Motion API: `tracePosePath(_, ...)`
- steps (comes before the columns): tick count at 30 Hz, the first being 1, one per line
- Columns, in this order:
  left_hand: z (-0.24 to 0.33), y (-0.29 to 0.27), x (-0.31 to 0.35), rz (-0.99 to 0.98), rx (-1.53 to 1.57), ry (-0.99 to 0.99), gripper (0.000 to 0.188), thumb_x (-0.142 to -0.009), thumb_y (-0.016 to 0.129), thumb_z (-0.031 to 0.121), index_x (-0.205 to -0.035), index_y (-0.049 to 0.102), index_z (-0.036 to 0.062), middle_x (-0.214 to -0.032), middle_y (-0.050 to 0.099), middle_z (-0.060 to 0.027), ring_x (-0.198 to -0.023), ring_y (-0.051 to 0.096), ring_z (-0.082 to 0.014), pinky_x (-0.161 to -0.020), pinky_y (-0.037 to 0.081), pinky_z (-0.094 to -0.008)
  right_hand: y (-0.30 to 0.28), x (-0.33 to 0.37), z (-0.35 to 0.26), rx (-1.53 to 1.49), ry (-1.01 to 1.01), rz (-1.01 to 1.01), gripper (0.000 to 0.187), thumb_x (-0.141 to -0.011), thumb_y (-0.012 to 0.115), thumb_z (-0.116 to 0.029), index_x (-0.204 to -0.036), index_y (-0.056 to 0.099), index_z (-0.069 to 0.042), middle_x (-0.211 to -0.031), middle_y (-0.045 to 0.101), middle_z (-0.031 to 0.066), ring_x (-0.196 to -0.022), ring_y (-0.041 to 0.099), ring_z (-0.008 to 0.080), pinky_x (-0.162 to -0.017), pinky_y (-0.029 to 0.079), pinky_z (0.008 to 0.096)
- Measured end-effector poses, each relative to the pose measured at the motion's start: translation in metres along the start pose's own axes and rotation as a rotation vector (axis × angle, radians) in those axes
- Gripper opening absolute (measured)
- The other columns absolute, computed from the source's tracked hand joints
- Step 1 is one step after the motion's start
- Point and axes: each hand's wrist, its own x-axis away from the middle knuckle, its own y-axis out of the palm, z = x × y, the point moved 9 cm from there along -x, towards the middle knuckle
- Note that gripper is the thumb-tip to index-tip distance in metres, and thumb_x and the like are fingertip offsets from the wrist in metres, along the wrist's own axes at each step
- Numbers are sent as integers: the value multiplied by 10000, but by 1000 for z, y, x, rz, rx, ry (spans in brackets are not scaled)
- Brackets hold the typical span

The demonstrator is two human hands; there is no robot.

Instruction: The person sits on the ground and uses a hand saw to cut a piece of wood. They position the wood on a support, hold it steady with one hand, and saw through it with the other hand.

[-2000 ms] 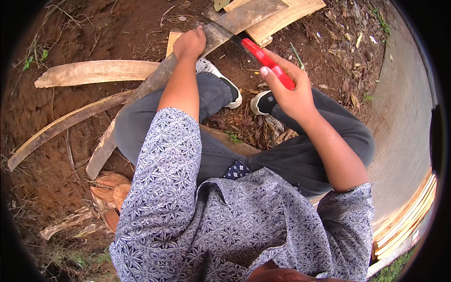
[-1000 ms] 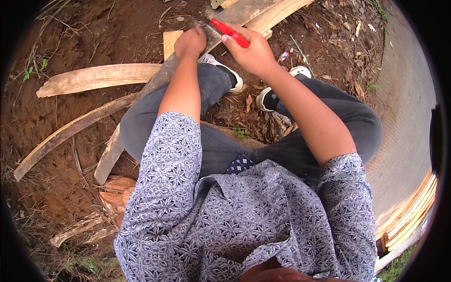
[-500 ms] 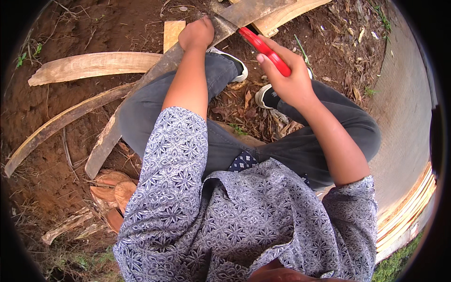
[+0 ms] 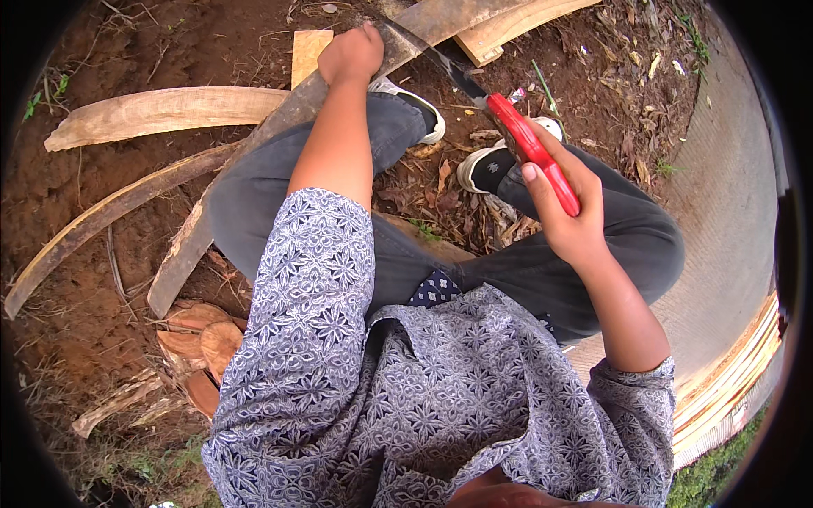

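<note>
My right hand (image 4: 577, 222) is wrapped round the red handle of a handsaw (image 4: 533, 152). The saw's dark blade slants up and left, and its far end meets a long weathered wooden plank (image 4: 284, 127). That plank runs diagonally, passing over my left leg. My left hand (image 4: 351, 56) is closed on the plank just left of the blade, its fingertips partly hidden. Behind my left hand, a short pale board (image 4: 310, 56) lies on the soil.
To the left lie a broad curved pale slab (image 4: 165, 116) and a thin curved strip (image 4: 110, 216). Cut wood pieces (image 4: 199, 343) are heaped at the lower left. Another pale board (image 4: 525, 25) rests at the top. A grey sheet (image 4: 720, 212) bends along the right side, above stacked pale slats (image 4: 737, 360).
My right hand has drawn the saw back toward me and to the right, exposing more of the blade. My left hand has stayed on the plank.
</note>
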Motion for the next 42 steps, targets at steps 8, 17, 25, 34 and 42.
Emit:
tracePosePath(8,17,-4,-1,-31,-5,9,613,-1052,316,461,-1055,802,88,-1096,760,-196,-1055,723,-375,-890,569,-492,83,-148,28,11,-20,73,414,-946,687,-313,-1295,695,-92,-965,743,212,-871,719,318,-822,549,375)
tracePosePath(17,-6,1,-4,42,2,11,618,-1047,317,470,-1023,809,97,-1057,770,-183,-1000,736,-380,-866,574,-501,5,13,-9,15,88,-36,489,-1014,654,-196,-1440,564,27,-1203,725,159,-1028,664,151,-933,509,303)
tracePosePath(25,10,3,-5,-29,19,2,614,-1045,313,467,-1069,802,97,-1117,758,-189,-1061,725,-371,-909,562,-489,96,-161,34,94,-6,61,449,-967,682,-291,-1361,657,-80,-1017,753,149,-859,713,221,-824,548,357)
tracePosePath(34,-4,4,-7,-91,5,-27,620,-1048,279,474,-1161,766,108,-1183,739,-181,-1127,690,-390,-943,542,-505,38,-24,31,-41,61,4,523,-993,680,-214,-1457,553,-8,-1135,744,129,-947,673,138,-864,528,311)
tracePosePath(42,0,4,2,-103,-16,-6,618,-1056,270,458,-1154,768,106,-1183,739,-179,-1120,695,-376,-944,542,-504,36,-28,25,-11,81,-10,488,-995,683,-208,-1430,585,-13,-1055,743,116,-897,652,100,-813,524,296)
